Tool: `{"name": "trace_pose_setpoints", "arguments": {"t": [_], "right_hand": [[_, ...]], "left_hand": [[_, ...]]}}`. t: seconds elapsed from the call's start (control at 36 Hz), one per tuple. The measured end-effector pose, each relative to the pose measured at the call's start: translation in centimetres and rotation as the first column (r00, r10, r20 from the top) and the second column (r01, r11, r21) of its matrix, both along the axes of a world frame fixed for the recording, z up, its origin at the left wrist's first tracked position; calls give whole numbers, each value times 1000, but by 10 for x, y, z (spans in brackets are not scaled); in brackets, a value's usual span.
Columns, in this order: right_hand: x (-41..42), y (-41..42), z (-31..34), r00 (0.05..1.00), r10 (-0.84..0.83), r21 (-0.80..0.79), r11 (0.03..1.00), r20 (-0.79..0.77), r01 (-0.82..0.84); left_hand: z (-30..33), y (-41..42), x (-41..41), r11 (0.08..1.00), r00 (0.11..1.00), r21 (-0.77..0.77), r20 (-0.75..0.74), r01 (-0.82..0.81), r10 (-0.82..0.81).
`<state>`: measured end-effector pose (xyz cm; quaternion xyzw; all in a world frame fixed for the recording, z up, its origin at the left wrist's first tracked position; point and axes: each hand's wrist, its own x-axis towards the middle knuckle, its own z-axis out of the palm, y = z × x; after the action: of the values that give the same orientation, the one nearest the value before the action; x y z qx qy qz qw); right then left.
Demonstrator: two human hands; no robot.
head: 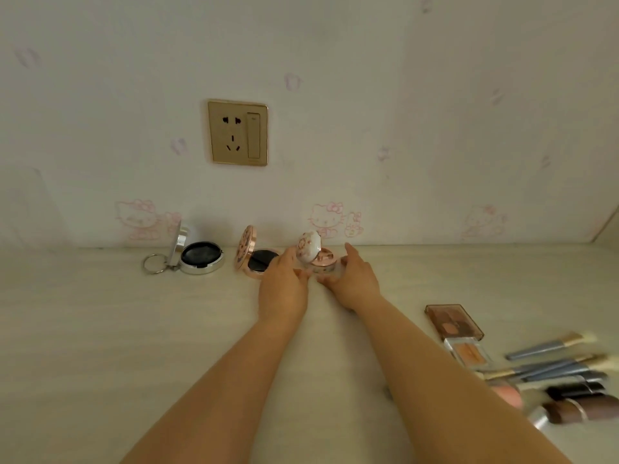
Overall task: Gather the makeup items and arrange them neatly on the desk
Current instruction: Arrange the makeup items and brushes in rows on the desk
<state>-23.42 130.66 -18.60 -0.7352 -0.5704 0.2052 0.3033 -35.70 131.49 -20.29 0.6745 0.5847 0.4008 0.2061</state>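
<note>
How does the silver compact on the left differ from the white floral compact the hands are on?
The silver compact has a plain metal case and a key ring at its hinge; the white floral compact has a patterned lid and a rose-gold base. The silver one stands free on the desk; the floral one sits between the left hand and right hand. Both are round, open, and near the wall.

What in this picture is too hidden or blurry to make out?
Head view only:
- White compact: base partly hidden by left hand and right hand.
- Pink compact: pan partly covered by the left hand.
- Brushes: blurred, cut off by the right edge.
</note>
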Motion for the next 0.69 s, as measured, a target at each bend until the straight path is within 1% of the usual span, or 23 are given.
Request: {"name": "trace_pose_setpoints", "arguments": {"t": [0.08, 0.11, 0.19, 0.25, 0.33, 0.36, 0.44, 0.47, 0.53, 0.58, 0.64, 0.69], "right_hand": [[-2, -16, 0, 1000, -19, -31, 999, -15, 19], [-3, -23, -1, 1000, -18, -38, 999, -18, 18], [-4, -45, 2, 999, 5, -54, 999, -33, -7], [-6, -60, 6, 997, 34, -72, 997, -71, -39], [-7, -85, 14, 991, 81, -71, 994, -110, -89], [-6, -95, 17, 989, 94, -44, 994, -115, -99], [0, -128, 28, 990, 87, 89, 993, -114, -77], [4, -139, 30, 992, 73, 141, 988, -99, -58], [17, -159, 32, 998, 28, 237, 971, -63, -12], [33, -172, 29, 998, -53, 290, 955, -23, 57], [51, -180, 23, 989, -144, 290, 948, 26, 130], [70, -182, 21, 976, -203, 245, 953, 77, 178]], "left_hand": [[7, -16, -5, 995, 977, -40, 189, -96, 102], [9, -24, -6, 993, 964, -51, 240, -106, 116], [10, -49, -7, 997, 949, -68, 308, -44, 63], [9, -68, -5, 997, 955, -72, 295, 27, -5], [8, -94, -2, 993, 975, -40, 199, 113, -103], [9, -103, 0, 990, 973, -27, 193, 136, -128], [10, -127, 4, 984, 947, 9, 271, 177, -173], [10, -133, 6, 982, 942, 17, 279, 191, -188], [11, -144, 12, 973, 942, 34, 242, 230, -232], [13, -152, 21, 963, 942, 35, 199, 268, -269], [18, -156, 33, 953, 942, 16, 149, 303, -302], [22, -155, 46, 943, 940, -9, 88, 332, -330]]}}
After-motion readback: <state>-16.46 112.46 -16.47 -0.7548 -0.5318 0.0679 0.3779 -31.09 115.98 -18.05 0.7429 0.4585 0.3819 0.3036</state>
